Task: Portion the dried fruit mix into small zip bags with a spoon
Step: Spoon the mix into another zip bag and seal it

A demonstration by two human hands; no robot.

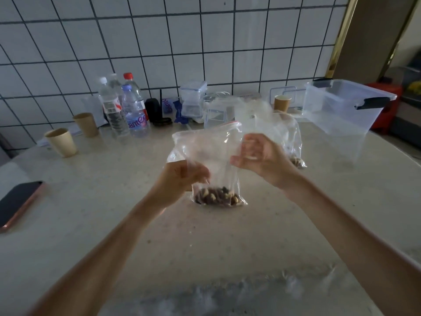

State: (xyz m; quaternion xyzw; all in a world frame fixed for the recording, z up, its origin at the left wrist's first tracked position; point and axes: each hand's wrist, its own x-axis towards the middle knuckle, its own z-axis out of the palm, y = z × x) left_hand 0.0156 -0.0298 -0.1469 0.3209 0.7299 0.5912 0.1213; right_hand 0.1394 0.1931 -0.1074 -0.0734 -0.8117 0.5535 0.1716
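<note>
Standing on the table (95,201), the zip bag (211,160) with fruit mix (217,197) at its bottom is gripped by the left hand (182,176) and right hand (262,156), one at each side.

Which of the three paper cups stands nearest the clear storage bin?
The paper cup at the back by the wall, just left of the clear storage bin. The other two cups stand far off at the counter's left side, beyond the water bottles.
</note>
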